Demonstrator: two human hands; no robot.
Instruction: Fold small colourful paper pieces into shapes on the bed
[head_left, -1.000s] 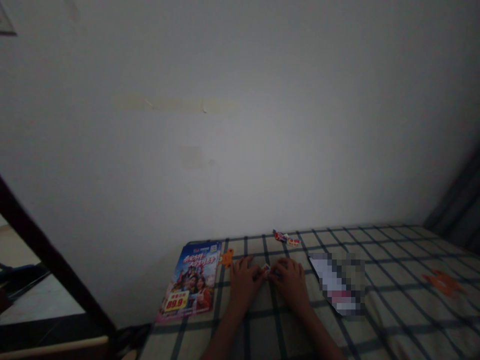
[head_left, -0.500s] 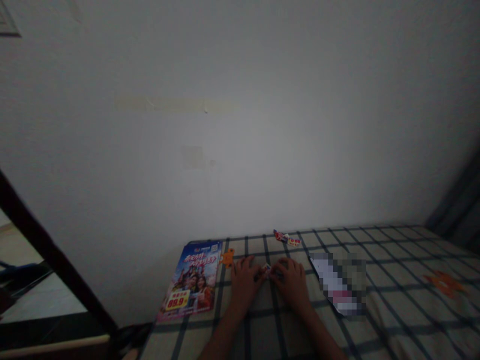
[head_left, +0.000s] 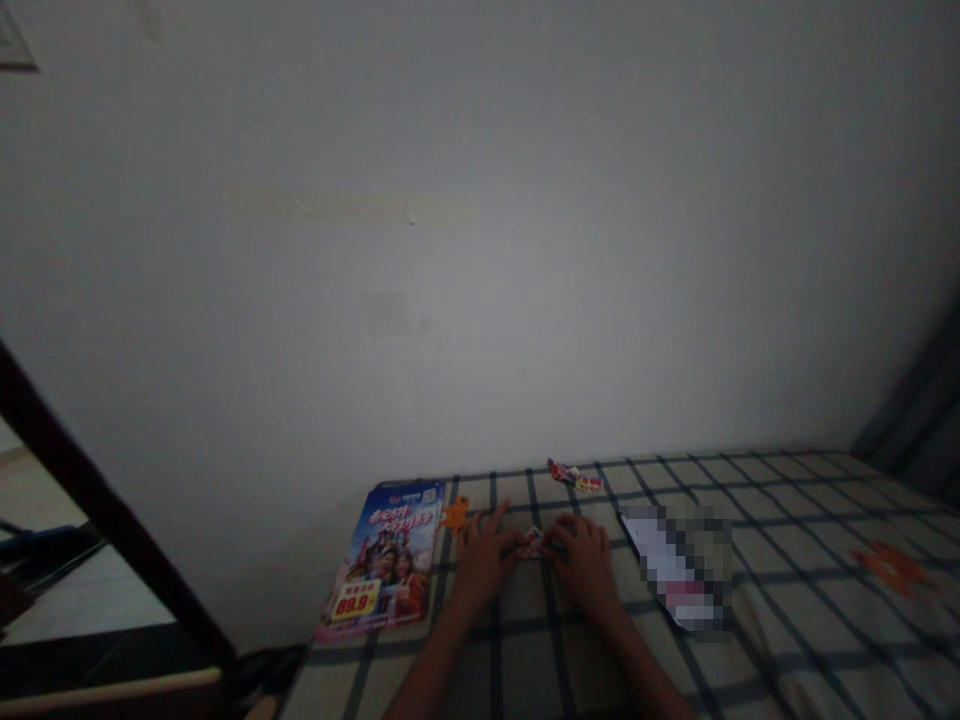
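A small folded piece of printed paper [head_left: 532, 542] lies between my two hands, low over the checked bed cover [head_left: 525, 625]. My left hand [head_left: 484, 555] is open, its fingers spread, with the thumb at the paper's left edge. The right edge is pinched between the thumb and fingers of my right hand [head_left: 583, 555]. How the paper is folded is too small and dark to make out. Beyond my hands lies a crumpled strip of the same kind of printed paper [head_left: 574, 474].
Left of my hands is a stack of printed flyers [head_left: 386, 560], with an orange bear-like figure [head_left: 454, 514] beside it. A partly blurred pale flat object [head_left: 660, 560] lies to the right. The plain wall [head_left: 480, 300] rises behind the bed. A dark post [head_left: 105, 490] slants at the left.
My left hand has shifted slightly left and spread its fingers, with the index finger lifted. More of the small paper shows between the hands. My right hand has barely moved.
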